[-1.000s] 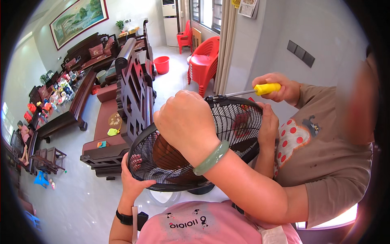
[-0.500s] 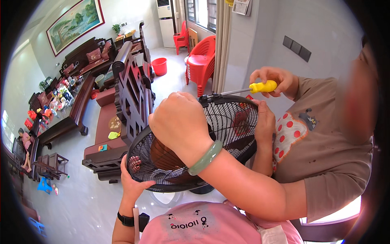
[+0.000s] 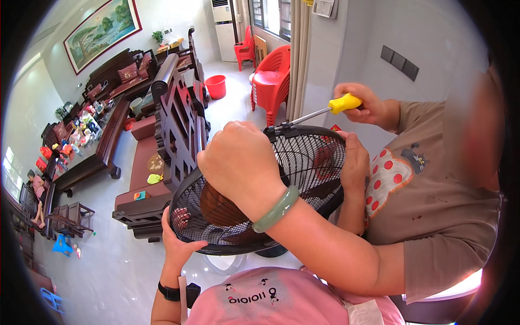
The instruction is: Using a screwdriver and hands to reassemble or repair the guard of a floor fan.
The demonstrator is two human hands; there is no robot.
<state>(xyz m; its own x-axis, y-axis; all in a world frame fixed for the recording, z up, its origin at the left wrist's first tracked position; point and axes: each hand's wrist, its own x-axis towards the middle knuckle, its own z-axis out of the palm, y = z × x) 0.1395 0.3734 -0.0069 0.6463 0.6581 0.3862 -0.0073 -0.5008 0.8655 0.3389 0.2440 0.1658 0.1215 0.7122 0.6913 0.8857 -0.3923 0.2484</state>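
A black mesh fan guard (image 3: 314, 162) is held up in front of me, tilted. My left hand (image 3: 179, 238), with a black band on its wrist, grips the guard's near left rim, thumb over the edge. My right hand (image 3: 355, 162) is wrapped round its right rim; its forearm passes behind a co-worker's arm. The co-worker's bangled hand (image 3: 238, 157) is curled over the guard's far left rim. Their other hand (image 3: 368, 103) holds a yellow-handled screwdriver (image 3: 345, 103), its shaft reaching a black clip (image 3: 279, 130) on the far rim. A brown rounded shape (image 3: 219, 208) shows through the mesh.
A dark carved wooden bench (image 3: 181, 119) stands left of the guard. Behind it are a red bucket (image 3: 215, 86) and stacked red plastic chairs (image 3: 272, 81). A long table (image 3: 103, 141) carries many small items. Another person (image 3: 38, 187) sits far left. The co-worker stands close on my right.
The co-worker's screwdriver has tilted, its handle now higher and slightly further left. My hands stay in place on the fan guard.
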